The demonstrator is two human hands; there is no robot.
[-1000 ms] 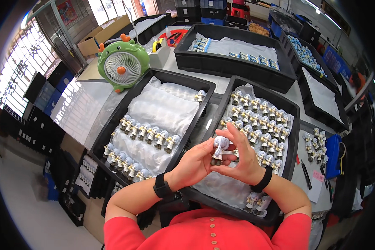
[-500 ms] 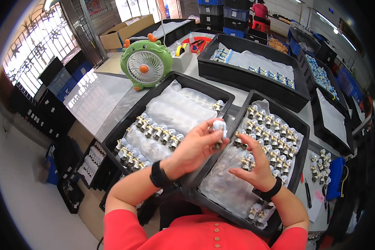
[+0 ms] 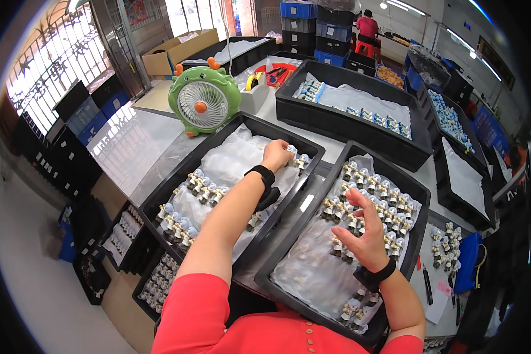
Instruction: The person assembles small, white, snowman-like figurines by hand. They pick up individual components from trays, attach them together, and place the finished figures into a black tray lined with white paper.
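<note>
My left hand (image 3: 275,156) reaches into the far right part of the left black tray (image 3: 283,133). Its fingers are closed around a small white-and-gold figurine (image 3: 291,150) with a pale head, beside another figurine (image 3: 302,160) standing there. White sheeting (image 3: 233,150) lines this tray, and rows of like figurines (image 3: 177,224) lie on its near left side. Over the right black tray (image 3: 389,167), my right hand (image 3: 367,236) hovers with thumb and fingers apart, holding nothing. Beneath and beyond it lie several rows of the same figurines (image 3: 404,203).
A green animal-shaped fan (image 3: 203,100) stands behind the left tray. Farther back sits a deep black tray (image 3: 348,127) with blue figurines. Right of the trays are loose figurines (image 3: 445,245), a black pen (image 3: 427,284) and a blue pouch (image 3: 468,262). A person (image 3: 367,26) sits in the background.
My left hand has moved away from me with the figurine, from between the trays into the left tray's far right part. My right hand stays over the right tray, fingers apart.
</note>
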